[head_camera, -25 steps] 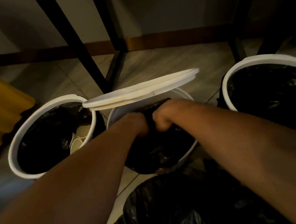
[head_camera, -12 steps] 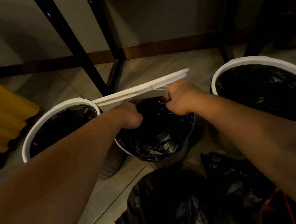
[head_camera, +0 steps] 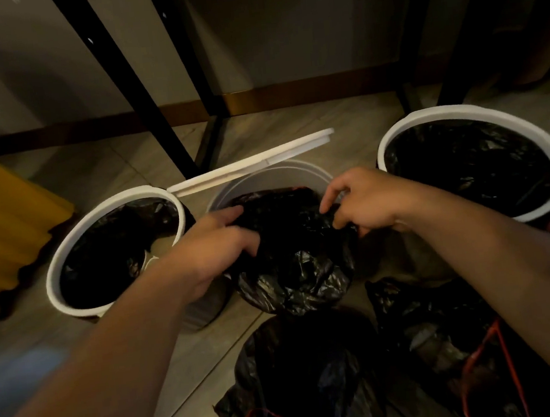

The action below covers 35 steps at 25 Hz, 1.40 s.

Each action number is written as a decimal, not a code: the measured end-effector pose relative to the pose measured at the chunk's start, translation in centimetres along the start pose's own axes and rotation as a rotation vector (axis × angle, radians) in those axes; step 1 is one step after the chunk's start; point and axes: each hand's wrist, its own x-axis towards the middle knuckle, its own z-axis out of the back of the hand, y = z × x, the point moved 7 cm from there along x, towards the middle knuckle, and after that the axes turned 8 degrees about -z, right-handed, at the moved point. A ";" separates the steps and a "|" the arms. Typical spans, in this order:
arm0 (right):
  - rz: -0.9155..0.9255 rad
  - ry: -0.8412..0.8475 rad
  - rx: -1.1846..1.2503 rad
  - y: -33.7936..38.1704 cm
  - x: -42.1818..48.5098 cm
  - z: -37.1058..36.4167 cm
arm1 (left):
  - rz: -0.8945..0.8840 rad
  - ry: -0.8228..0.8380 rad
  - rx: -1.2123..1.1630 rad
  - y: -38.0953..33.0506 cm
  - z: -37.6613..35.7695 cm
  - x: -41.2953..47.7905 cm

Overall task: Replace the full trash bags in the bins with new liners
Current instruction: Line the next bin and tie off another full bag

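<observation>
Dim floor tiles [head_camera: 279, 129] run back to a dark skirting board, with three white-rimmed bins in a row and black frame legs [head_camera: 132, 87] behind them. A second ago your fists were clenched together at the mouth of the middle bin [head_camera: 274, 178]; now they have parted. Your left hand [head_camera: 216, 248] grips the black liner [head_camera: 291, 250] on its near-left side, and your right hand [head_camera: 364, 202] pinches the film at the right with its fingers bent. The liner sits bunched in the bin mouth and spills over the near rim, so you appear to be spreading it open. The white ring [head_camera: 252, 163] is tilted up behind the bin and has yet to go on. Both the left bin [head_camera: 67, 250] and the right bin [head_camera: 546, 152] already show black bags inside. Two tied bags [head_camera: 311, 374] lie on the floor near you.
</observation>
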 end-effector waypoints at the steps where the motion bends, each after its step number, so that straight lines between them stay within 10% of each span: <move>1: 0.014 -0.091 0.016 0.0 0.2 0.7 | -0.018 0.047 0.149 0.1 0.2 -0.3; 8: -0.055 -0.279 0.398 -0.9 1.8 1.7 | -0.065 -0.313 0.354 0.2 2.5 1.8; 17: 0.387 -0.412 -0.787 4.3 -0.6 -4.4 | -0.106 -0.008 1.130 0.0 -1.6 3.5; 25: -0.114 -0.161 0.645 -1.0 -0.1 0.0 | 0.001 -0.409 0.179 2.2 4.7 -0.1; 35: 0.064 -0.366 0.163 -5.3 -1.1 0.1 | -0.202 -0.221 0.212 4.7 2.6 -3.8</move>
